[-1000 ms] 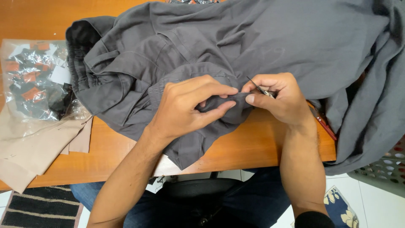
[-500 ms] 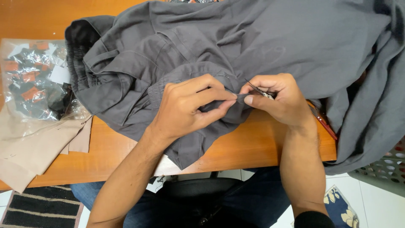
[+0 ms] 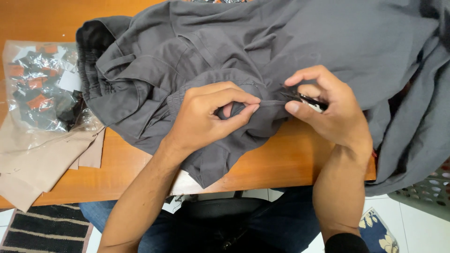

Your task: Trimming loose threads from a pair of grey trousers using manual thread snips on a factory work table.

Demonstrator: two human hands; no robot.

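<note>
Left hand [image 3: 211, 115] pinched a fold of the grey garment [image 3: 262, 51] taut on the table [image 3: 290, 159]; right hand [image 3: 328, 110], just beside it, gripped a small snipper [image 3: 307, 100] — blades best kept at the thread, clear of cloth and fingertips.

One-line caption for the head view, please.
Left hand pinches a fold of the grey garment while the right hand holds a small dark cutter at it, over an orange table.

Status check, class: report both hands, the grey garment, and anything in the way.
Left hand pinching a fold of the grey fabric garment. Right hand holding a small black-and-silver snipping tool at that fold. Nothing blocking.
</note>
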